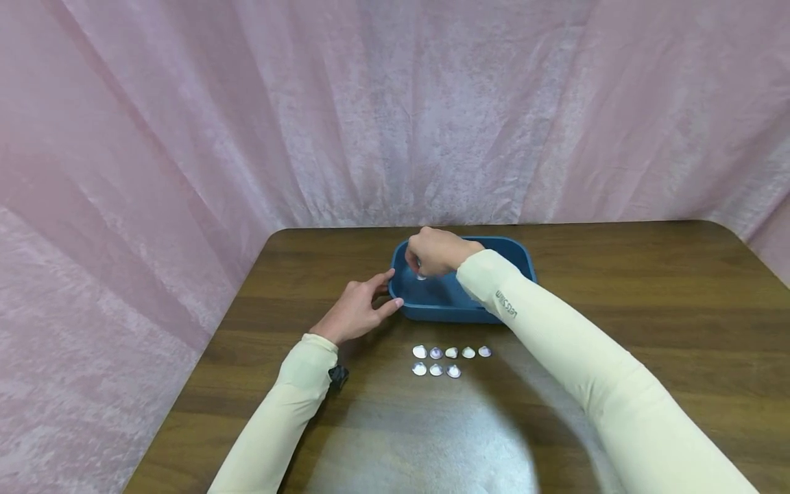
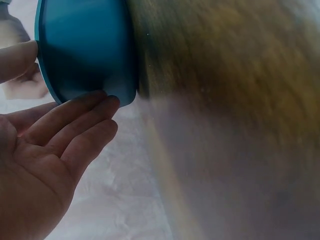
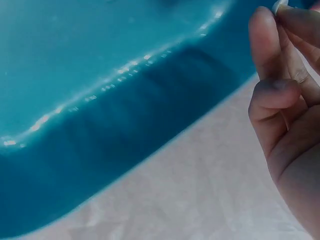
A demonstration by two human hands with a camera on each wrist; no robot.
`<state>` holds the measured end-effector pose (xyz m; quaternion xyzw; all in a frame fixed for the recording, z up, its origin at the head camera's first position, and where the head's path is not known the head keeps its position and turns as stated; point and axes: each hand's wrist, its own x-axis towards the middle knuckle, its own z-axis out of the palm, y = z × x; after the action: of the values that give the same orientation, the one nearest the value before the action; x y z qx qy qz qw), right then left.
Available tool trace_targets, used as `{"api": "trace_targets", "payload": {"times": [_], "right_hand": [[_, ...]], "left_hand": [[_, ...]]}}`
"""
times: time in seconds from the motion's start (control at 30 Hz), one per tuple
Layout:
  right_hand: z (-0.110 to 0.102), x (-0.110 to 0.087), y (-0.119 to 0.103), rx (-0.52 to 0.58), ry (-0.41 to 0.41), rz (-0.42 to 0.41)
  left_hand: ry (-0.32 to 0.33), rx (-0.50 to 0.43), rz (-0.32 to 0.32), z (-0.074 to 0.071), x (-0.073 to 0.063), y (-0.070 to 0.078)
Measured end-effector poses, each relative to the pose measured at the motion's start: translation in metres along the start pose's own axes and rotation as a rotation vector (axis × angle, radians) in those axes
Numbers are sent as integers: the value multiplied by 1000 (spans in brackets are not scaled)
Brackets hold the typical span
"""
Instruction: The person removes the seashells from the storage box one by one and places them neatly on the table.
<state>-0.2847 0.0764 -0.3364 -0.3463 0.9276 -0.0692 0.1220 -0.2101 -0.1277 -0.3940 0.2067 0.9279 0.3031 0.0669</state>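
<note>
A blue plastic tray [image 1: 439, 313] stands towards the back of the wooden table. At its left end my left hand [image 1: 356, 310] touches the tray, thumb at the rim; in the left wrist view the fingers [image 2: 82, 120] lie nearly straight against the outer wall. Over the inside of the tray my right hand [image 1: 435, 251] reaches down, pinching a small white seashell [image 3: 281, 5] between thumb and fingertips. Part of that shell is covered by the fingers. Several seashells [image 1: 452, 353] lie on the table in front of the tray in two rows, white and pale purple.
The wooden table [image 1: 259, 412] has rounded back corners, and a pink velvet curtain [image 1: 395, 116] hangs behind it. The right forearm's sleeve [image 1: 580, 363] crosses over the tray's right part and hides it. A dark band [image 1: 337, 377] shows at the left wrist.
</note>
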Motion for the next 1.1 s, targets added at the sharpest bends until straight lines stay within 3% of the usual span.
{"api": "trace_targets", "payload": {"times": [0.3, 0.67, 1.1], "right_hand": [[-11, -41, -7, -13, 136, -179], [0, -84, -13, 17, 233, -241], [31, -115, -11, 50, 306, -279]], "left_hand": [[17, 14, 26, 0, -1, -2], [8, -1, -9, 0, 1, 1], [10, -19, -18, 1, 1, -1]]}}
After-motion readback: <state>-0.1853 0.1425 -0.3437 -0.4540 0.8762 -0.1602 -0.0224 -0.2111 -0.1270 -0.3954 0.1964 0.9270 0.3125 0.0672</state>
